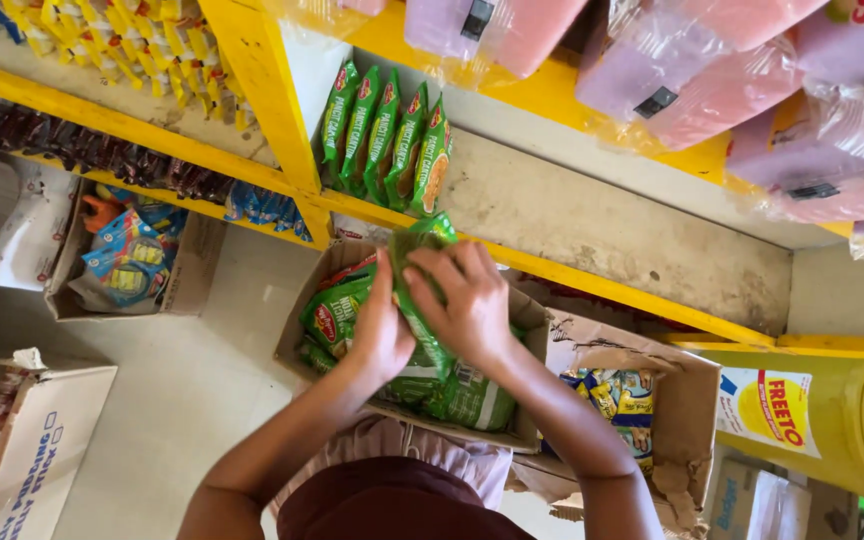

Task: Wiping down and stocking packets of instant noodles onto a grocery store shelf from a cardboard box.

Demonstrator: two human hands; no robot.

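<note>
Both hands met above an open cardboard box [332, 275] of green snack packets. The left hand [384, 330] and the right hand [467, 305] were closed together on a small stack of green packets [414, 262], the left pressing in from one flat side and the right's fingers [430, 270] curled over the other side and top, so the bundle stood on edge between the palms. The stack hung just over the box, close below the front lip of the yellow shelf [592, 278], where a row of like packets [384, 140] already stood upright against the yellow divider [262, 90]. Handled well, such a slippery bundle wanted even pressure from both sides and its edges kept flush, or the middle packets might slide out. The shelf held broad bare room to the right of the standing row, while wrapped pink packs [712, 70] overhung from the tier above, leaving limited height. A second torn box [672, 400] crowded the right forearm; the floor [192, 380] to the left lay more open.
</note>
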